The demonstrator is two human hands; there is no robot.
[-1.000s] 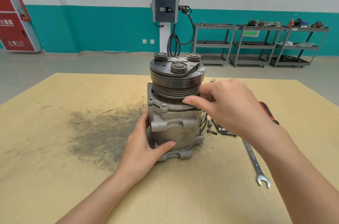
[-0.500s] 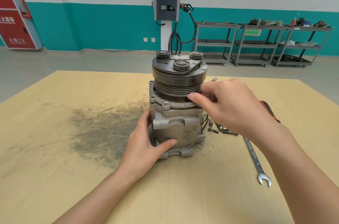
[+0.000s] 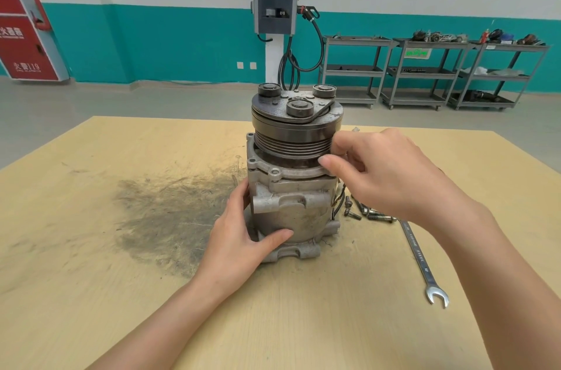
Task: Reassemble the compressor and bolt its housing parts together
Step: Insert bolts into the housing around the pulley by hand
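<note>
Pale wooden table (image 3: 91,293), dark grey smear (image 3: 170,212), upright compressor (image 3: 291,187), loose bolts (image 3: 368,213), open-end spanner (image 3: 420,260)

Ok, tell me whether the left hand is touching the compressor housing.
Touching. The head view shows the left hand wrapped on the compressor housing, thumb pressed flat across its lower front.

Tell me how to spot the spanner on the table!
Find the upright grey compressor on the wooden table. Right of it lie short bolts. The spanner lies just beyond them, nearer you: long, thin and shiny, with an open forked end.
</note>
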